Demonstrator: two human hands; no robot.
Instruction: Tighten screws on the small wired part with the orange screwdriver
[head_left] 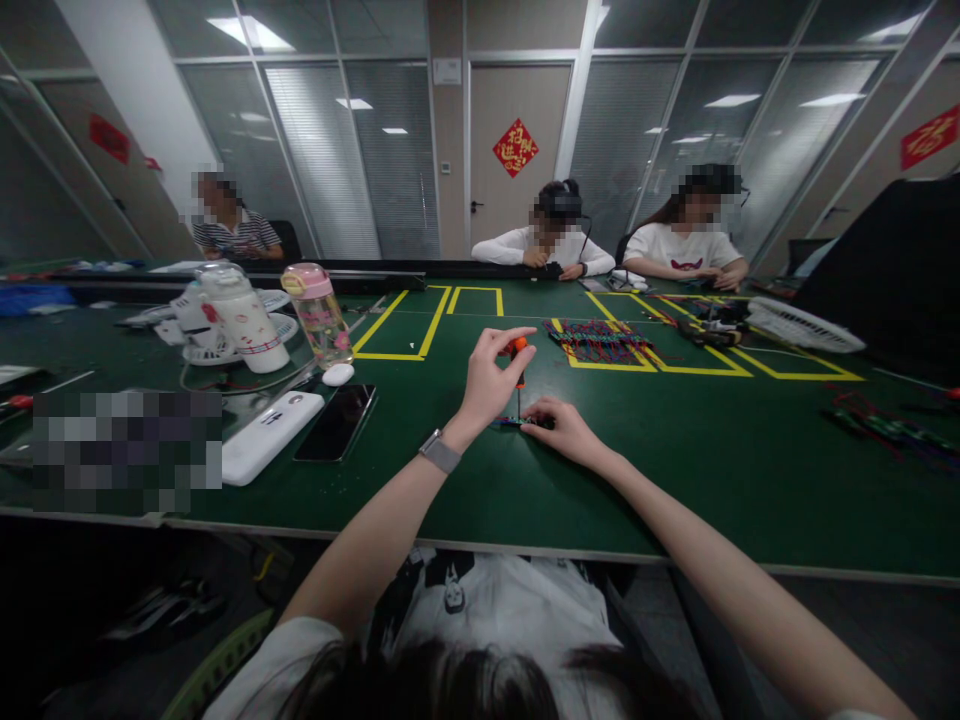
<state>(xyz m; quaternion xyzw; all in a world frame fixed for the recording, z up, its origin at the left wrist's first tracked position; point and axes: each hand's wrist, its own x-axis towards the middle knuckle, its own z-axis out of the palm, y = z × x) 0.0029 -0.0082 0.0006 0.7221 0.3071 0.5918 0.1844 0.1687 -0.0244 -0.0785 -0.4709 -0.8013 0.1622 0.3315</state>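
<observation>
My left hand [489, 378], a watch on its wrist, is curled around the orange and black handle of a screwdriver [520, 345]. The screwdriver stands upright, its thin dark shaft reaching down to a small green circuit board [510, 422] on the table. My right hand [564, 428] rests low on the table and pinches the right end of that board. Its fingers cover part of the board, and the exact spot under the screwdriver's tip is too small to make out.
Bundles of wired circuit boards [600, 342] lie ahead inside yellow tape outlines. On the left are a phone [337, 423], a white power bank [274, 437], a white bottle [251, 325] and a pink-lidded bottle [321, 318]. More wired boards [892, 425] lie right. Three people sit across the table.
</observation>
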